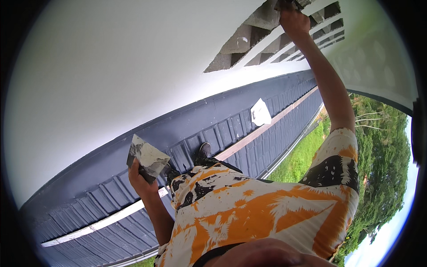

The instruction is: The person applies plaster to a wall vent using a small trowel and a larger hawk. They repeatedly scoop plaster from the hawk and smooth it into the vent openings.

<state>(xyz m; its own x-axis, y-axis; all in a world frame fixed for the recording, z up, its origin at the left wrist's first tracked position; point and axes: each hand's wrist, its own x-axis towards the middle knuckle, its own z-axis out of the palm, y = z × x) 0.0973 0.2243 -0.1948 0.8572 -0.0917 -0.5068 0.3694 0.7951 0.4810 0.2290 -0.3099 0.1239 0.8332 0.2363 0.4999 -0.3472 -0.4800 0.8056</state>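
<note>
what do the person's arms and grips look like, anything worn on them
The left grip and right grip look ungloved, and the forearms are bare. A loose short sleeve covers the right upper arm, white with jagged orange and black patches. Only a bit of the left sleeve shows, white and orange.

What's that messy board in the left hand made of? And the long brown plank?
The board looks like dull metal or plastic: its bare parts are dark, but pale plaster-like paste hides the rest. The plank is probably matt wood, from its brown colour.
</note>
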